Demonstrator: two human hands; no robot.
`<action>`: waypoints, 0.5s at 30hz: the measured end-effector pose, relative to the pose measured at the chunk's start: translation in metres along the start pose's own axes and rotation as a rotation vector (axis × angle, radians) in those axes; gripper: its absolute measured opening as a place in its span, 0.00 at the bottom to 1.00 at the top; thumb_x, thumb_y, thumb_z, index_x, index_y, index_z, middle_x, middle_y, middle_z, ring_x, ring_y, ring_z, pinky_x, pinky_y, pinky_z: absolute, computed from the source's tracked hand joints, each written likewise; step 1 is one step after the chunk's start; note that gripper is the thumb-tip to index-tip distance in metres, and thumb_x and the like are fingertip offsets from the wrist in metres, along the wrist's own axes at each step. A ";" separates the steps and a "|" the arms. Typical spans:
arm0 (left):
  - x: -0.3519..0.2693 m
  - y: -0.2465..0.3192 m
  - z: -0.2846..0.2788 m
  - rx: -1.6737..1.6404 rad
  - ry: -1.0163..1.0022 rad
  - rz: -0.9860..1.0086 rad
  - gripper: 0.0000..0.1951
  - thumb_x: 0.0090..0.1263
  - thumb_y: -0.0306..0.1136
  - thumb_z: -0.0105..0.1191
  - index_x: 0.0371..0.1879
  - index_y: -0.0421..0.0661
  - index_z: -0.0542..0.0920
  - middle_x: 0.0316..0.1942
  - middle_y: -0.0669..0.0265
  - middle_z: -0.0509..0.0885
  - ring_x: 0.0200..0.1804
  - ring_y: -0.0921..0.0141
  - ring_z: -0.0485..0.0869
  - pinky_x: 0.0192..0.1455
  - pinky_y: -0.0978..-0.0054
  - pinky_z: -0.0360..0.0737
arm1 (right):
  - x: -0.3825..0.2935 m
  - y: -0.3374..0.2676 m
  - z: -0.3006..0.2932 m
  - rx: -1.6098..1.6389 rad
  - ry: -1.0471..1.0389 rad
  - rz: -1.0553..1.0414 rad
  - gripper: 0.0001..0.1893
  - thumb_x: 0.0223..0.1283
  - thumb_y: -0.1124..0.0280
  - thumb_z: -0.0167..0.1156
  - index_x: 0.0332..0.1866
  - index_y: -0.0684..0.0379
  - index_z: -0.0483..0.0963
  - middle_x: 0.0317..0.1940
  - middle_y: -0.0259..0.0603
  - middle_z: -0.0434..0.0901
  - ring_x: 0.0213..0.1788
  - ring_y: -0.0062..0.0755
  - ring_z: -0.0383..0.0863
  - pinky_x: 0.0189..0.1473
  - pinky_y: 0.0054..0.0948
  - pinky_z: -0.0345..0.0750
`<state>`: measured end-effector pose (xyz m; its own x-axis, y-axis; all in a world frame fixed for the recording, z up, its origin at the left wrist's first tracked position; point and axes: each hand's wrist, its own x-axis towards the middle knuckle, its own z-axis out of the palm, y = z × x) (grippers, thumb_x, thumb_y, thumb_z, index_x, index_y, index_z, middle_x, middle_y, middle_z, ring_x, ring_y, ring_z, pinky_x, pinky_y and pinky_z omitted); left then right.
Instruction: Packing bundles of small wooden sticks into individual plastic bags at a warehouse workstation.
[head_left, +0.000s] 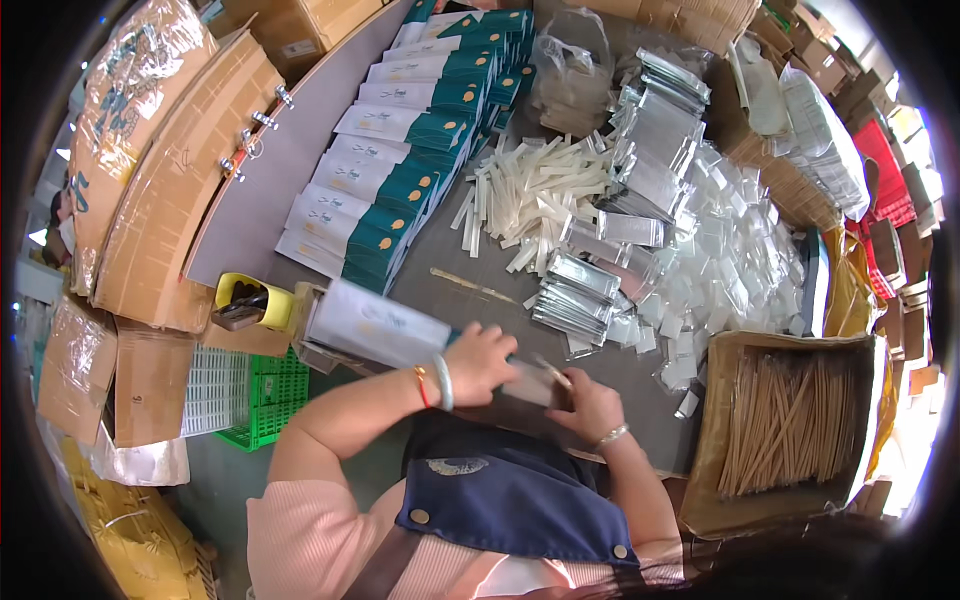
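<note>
My left hand (480, 364) is near the table's front edge, its fingers at the teal end of a blurred white and teal printed packet (382, 319). Whether the fingers grip the packet cannot be told. To the right, my right hand (589, 405) pinches a small bundle of items (553, 373), too blurred to name, with a pale, translucent piece beside it between the hands. Beyond them lie foil-like flat sachets (574, 300) in a stack, a loose heap of whitish strips (532, 187) and many clear small packets (727, 247).
Overlapping rows of white and teal packets (390, 150) cover the table's back left. A yellow container (279, 309) holds dark tools at the left edge. On the right, a cardboard box (697, 442) contains thin wooden sticks (787, 427). A clear plastic bag (574, 82) stands at the back.
</note>
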<state>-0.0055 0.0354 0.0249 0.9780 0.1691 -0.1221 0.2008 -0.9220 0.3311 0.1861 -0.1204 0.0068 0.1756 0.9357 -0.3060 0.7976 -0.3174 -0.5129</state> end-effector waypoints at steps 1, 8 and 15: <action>-0.004 -0.011 -0.016 0.027 0.056 0.026 0.10 0.41 0.32 0.60 0.26 0.55 0.82 0.43 0.63 0.75 0.48 0.61 0.73 0.47 0.62 0.69 | -0.005 0.003 -0.005 0.003 -0.003 -0.002 0.34 0.36 0.57 0.74 0.51 0.56 0.70 0.32 0.45 0.82 0.35 0.45 0.83 0.38 0.39 0.78; -0.037 -0.073 -0.016 0.058 0.616 -0.347 0.18 0.43 0.31 0.67 0.35 0.43 0.80 0.51 0.55 0.73 0.55 0.51 0.70 0.59 0.57 0.68 | -0.021 -0.001 -0.024 -0.097 0.104 0.177 0.30 0.38 0.58 0.71 0.50 0.54 0.70 0.29 0.44 0.82 0.35 0.47 0.82 0.38 0.43 0.77; -0.041 -0.020 0.066 -0.158 0.549 -0.707 0.40 0.40 0.55 0.70 0.53 0.42 0.76 0.59 0.56 0.68 0.64 0.51 0.60 0.65 0.45 0.53 | -0.018 -0.011 -0.022 -0.130 0.061 0.154 0.30 0.39 0.57 0.70 0.50 0.55 0.69 0.32 0.46 0.82 0.36 0.48 0.82 0.39 0.43 0.77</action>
<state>-0.0537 0.0244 -0.0384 0.5050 0.8568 0.1043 0.7299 -0.4884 0.4782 0.1871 -0.1303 0.0357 0.3328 0.8863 -0.3220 0.8256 -0.4389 -0.3546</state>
